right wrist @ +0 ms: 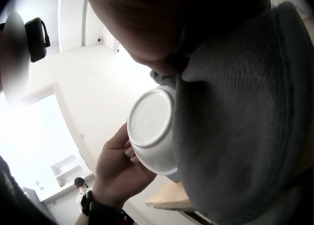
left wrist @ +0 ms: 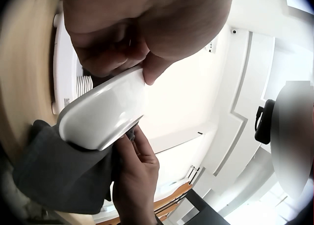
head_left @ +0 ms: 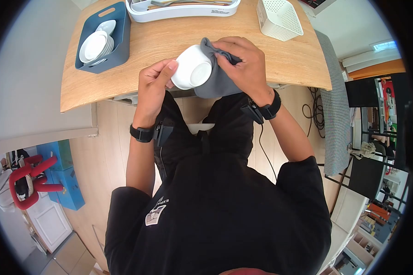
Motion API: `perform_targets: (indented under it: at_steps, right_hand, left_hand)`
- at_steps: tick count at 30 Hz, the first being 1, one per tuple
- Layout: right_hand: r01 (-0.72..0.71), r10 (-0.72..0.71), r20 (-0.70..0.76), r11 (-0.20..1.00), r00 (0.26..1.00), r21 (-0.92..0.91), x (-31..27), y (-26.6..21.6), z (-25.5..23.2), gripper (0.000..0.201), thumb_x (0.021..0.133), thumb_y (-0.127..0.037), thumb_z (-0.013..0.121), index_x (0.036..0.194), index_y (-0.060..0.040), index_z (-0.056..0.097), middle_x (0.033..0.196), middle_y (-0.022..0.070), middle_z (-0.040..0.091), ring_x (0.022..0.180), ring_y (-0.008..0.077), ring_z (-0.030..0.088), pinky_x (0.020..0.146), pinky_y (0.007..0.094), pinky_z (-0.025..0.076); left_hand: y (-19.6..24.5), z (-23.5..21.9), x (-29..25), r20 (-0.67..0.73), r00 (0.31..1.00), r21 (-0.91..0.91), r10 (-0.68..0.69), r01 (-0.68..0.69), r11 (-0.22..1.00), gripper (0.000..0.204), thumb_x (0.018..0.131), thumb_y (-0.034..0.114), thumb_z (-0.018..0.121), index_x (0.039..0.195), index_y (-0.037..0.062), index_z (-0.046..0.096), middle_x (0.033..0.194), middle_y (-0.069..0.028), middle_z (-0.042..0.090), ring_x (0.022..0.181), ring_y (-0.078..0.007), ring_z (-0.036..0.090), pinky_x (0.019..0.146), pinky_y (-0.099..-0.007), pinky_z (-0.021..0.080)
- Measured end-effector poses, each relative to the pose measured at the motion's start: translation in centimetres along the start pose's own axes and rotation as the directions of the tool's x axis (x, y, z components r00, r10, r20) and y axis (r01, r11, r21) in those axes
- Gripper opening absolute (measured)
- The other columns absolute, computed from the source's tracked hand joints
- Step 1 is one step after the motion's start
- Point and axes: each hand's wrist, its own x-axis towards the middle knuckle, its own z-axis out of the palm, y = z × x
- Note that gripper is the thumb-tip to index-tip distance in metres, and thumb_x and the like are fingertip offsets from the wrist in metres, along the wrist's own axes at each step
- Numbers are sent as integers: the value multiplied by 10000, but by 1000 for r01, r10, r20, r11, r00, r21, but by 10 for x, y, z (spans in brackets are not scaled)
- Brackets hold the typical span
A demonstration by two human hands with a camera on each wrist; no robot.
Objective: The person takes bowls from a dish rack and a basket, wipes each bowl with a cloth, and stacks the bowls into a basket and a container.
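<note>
A white bowl (head_left: pixel 188 68) is held tilted on its side above the table's front edge, its foot ring turned toward the body. My left hand (head_left: pixel 155 79) grips the bowl's rim from the left, thumb on the outer wall. From the right, my right hand (head_left: pixel 244 62) pinches a grey cloth (head_left: pixel 219 81) at the bowl's far rim, and the rest of the cloth hangs down. In the left wrist view, the cloth (left wrist: pixel 68 171) wraps the lower side of the bowl (left wrist: pixel 105 112). The right wrist view shows the bowl's round base (right wrist: pixel 151 118) beside the cloth.
A blue-grey bin (head_left: pixel 119 48) with several stacked white dishes (head_left: pixel 94 47) stands at the left of the wooden table (head_left: pixel 165 39). A white tray with utensils (head_left: pixel 183 13) is at the back. A white perforated basket (head_left: pixel 280 20) stands back right.
</note>
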Motion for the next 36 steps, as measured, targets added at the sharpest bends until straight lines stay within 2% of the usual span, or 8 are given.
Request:
perform_targets:
  at_steps: [6,13,15,19,21,27,33,36]
  right_hand:
    - [-9,9,-12,1000,1000,-26,-5,1,-4,231,763,-71,755,987,-108,796,965,35,744,831,220,688,712,311,551]
    - [-44,44,2,999,999,19,-7,-9,2,203,764,-78,769,965,-97,792,953,38,744,800,230,693,704,318,556]
    - [-61,57,85,997,995,44,-10,-14,1,245,771,-19,764,1014,-49,780,988,88,752,874,237,721,775,314,570]
    - [22,-29,119,998,992,55,-12,-20,6,262,752,-13,765,1010,-57,783,994,80,751,880,239,719,776,321,570]
    - [108,-111,56,993,992,57,-13,-21,8,288,713,-67,744,990,-128,793,947,27,737,801,228,682,710,336,553]
    - [101,-103,27,993,994,65,-9,-19,4,288,718,-59,741,991,-136,796,935,20,732,800,220,677,688,330,550]
    - [52,-53,23,996,998,68,-9,-17,2,258,743,-66,757,992,-124,795,940,28,734,804,219,681,688,321,551]
    - [19,-20,6,999,1000,46,-8,-13,2,244,752,-71,763,990,-116,794,956,32,739,819,221,687,697,319,554]
  left_hand:
    - [-4,13,2,-67,998,-394,-7,-20,919,305,1046,257,584,1162,-17,651,778,35,578,663,-42,449,624,-217,384]
    - [12,17,4,-57,998,-399,39,-58,915,284,1045,241,578,1189,-3,597,853,-16,635,703,-69,547,672,-229,452]
    - [10,22,5,-98,994,-364,54,-87,927,280,1025,190,611,1207,-20,579,911,-47,675,726,-91,609,692,-237,505]
    - [7,33,4,-192,978,-206,84,-123,971,267,1003,149,646,1186,-39,596,936,-65,701,695,-88,624,672,-236,528]
    - [1,32,3,-109,985,49,135,-130,990,238,986,147,680,1137,-33,647,887,-52,701,644,-66,592,621,-210,493]
    - [7,21,-5,-2,998,286,69,-65,956,226,964,153,716,1135,5,734,826,-18,688,638,-37,535,589,-187,426]
    - [7,12,-9,76,983,335,167,-183,924,236,983,146,688,1166,7,738,796,-4,659,656,-12,479,583,-196,382]
    - [8,1,-11,40,998,202,47,-54,978,264,1000,174,668,1168,-21,726,784,0,636,652,-15,462,586,-210,372]
